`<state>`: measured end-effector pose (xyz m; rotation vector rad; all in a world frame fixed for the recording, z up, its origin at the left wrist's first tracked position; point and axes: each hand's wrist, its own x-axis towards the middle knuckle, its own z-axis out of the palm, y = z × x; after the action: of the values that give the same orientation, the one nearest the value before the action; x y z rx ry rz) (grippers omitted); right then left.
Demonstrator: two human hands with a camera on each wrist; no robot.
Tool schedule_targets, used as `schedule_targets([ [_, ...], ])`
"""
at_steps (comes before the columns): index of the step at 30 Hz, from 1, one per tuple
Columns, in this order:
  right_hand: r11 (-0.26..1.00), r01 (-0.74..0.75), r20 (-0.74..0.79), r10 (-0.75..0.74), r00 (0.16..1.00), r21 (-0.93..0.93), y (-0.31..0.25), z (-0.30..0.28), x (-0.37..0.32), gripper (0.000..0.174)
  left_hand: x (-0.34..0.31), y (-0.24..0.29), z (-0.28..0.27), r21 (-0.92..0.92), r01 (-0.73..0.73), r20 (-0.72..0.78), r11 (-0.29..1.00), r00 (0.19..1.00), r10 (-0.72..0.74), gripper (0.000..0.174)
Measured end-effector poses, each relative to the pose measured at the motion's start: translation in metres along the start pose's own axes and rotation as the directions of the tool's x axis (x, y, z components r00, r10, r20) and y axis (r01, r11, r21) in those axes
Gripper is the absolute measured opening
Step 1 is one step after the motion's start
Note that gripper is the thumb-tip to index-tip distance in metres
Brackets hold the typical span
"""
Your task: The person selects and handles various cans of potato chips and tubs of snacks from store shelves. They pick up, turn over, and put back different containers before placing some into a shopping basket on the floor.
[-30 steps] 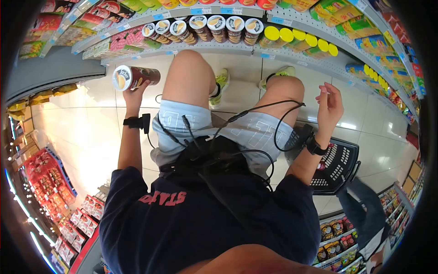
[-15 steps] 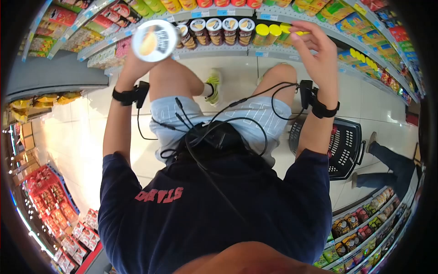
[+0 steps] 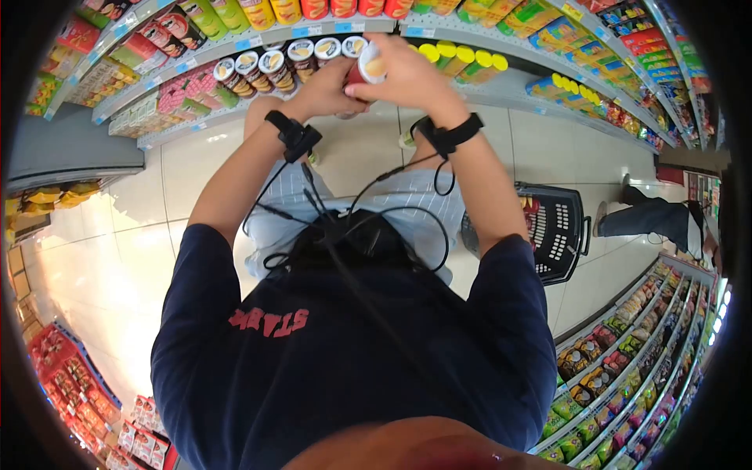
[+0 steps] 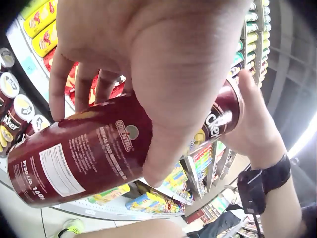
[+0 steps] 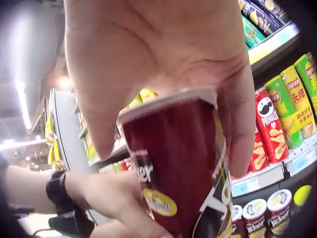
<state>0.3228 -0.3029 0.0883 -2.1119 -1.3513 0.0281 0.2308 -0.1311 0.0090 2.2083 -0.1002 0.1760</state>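
Hands (image 3: 325, 92) both hold maroon can (image 4: 89, 153); earlier, left only.

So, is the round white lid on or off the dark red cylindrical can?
On: the head view shows the lid capping the can, partly hidden by the right hand.

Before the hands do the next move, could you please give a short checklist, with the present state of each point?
1. Left hand grips the maroon can: ok.
2. Right hand around its lid end: ok.
3. White lid on the can: ok.
4. Seal under the lid intact: cannot tell.
5. One hand free: not ok, both on the can.
6. Black basket within reach, right side: probably ok.
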Motion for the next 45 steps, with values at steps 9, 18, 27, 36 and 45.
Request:
schedule_targets([
  [9,0.926,-0.378,0.313,0.366,0.876,-0.026,0.112,0.106,0.025,0.080,-0.050,-0.022,-0.096,-0.109,0.207,-0.157,0.972,0.962,-0.222,0.065],
  [18,0.726,-0.642,0.044,0.670,0.741,-0.245,0.213,0.232,0.016,0.083,-0.260,-0.034,-0.081,-0.035,0.683,0.033,0.730,0.731,-0.682,0.087],
  [27,0.716,-0.691,-0.050,0.690,0.722,-0.100,0.214,0.246,0.031,0.078,-0.267,-0.002,-0.037,-0.259,0.806,0.180,0.532,0.582,-0.793,0.111],
  [36,0.657,-0.753,-0.010,0.754,0.657,0.035,0.209,0.227,0.009,0.082,-0.255,-0.004,-0.030,-0.148,0.777,0.130,0.612,0.629,-0.767,0.112],
  [45,0.679,-0.718,-0.071,0.732,0.677,0.152,0.222,0.232,-0.001,0.081,-0.261,-0.002,-0.021,-0.086,0.780,0.075,0.619,0.625,-0.777,0.111],
])
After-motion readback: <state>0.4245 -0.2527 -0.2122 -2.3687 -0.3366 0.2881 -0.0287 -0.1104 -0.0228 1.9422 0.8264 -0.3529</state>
